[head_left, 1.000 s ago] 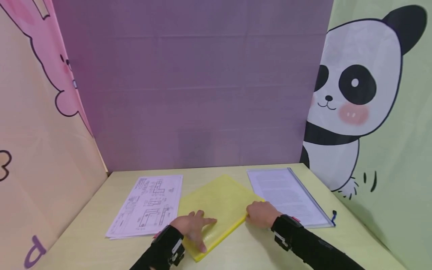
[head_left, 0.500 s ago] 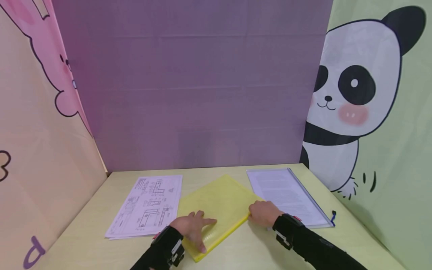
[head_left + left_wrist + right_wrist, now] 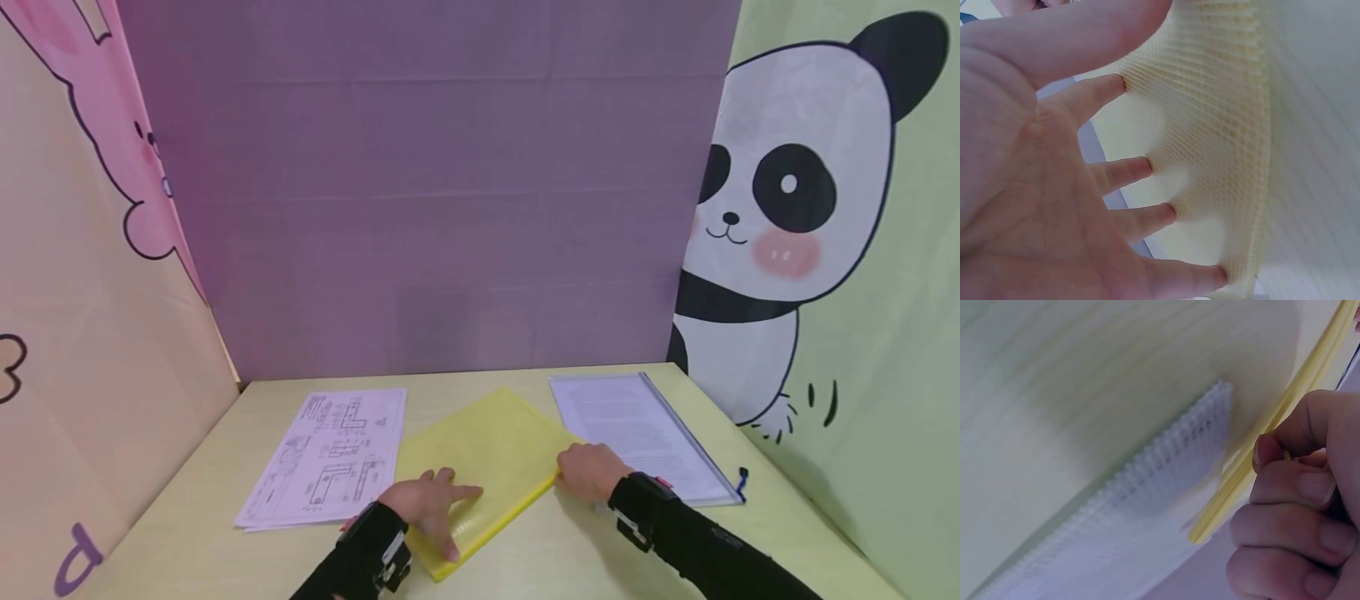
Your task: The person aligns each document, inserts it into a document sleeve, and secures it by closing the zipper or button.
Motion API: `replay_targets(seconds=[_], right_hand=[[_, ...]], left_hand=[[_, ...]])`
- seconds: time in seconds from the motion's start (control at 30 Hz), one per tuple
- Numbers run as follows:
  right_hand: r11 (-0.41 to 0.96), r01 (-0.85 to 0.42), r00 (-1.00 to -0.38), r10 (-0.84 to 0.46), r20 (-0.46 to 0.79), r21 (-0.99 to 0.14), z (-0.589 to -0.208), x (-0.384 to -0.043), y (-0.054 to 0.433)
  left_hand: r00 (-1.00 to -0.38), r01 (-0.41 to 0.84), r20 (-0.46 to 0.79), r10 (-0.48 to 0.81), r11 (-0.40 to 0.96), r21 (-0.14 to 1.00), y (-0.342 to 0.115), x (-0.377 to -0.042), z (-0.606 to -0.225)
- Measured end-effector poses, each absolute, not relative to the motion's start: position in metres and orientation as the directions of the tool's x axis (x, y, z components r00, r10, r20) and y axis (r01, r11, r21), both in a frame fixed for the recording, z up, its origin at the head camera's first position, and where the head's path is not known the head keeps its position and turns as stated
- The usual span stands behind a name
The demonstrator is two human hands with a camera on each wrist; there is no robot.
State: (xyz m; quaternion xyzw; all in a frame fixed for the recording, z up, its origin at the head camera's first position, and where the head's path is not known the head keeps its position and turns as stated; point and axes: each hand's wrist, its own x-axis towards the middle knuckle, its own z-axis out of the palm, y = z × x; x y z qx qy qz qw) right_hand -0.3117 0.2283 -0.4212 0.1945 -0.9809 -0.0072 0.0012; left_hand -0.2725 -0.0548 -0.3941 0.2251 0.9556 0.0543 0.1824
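A yellow mesh zipper pouch [image 3: 495, 442] lies slanted in the middle of the table, its thick zipped edge [image 3: 1235, 494] facing the person. My left hand [image 3: 423, 504] rests on its near left part with fingers spread, and the fingertips [image 3: 1163, 212] press into the mesh. At the right end of that edge, my right hand [image 3: 592, 475] pinches with thumb and forefinger. A bit of a small yellow zipper pull [image 3: 1286, 455] shows between them; the other fingers are curled in.
Printed sheets with technical drawings [image 3: 330, 458] lie left of the pouch. To the right is a clear mesh pouch [image 3: 637, 425] of text pages, with a dark blue pull [image 3: 742, 483] at its corner. A purple backdrop [image 3: 450, 208] stands behind the table.
My right hand has slid a little to the right along the yellow pouch's edge, toward its right corner. The left hand and the pouch have stayed in place.
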Motion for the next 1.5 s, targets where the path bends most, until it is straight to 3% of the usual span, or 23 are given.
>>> replay_targets(seconds=[1.5], right_hand=[[0.944, -0.331, -0.943, -0.331, -0.024, -0.001, -0.422, -0.322, 0.256]], left_hand=[[-0.816, 0.434, -0.33, 0.475, 0.88, 0.193, -0.055, -0.273, -0.394]])
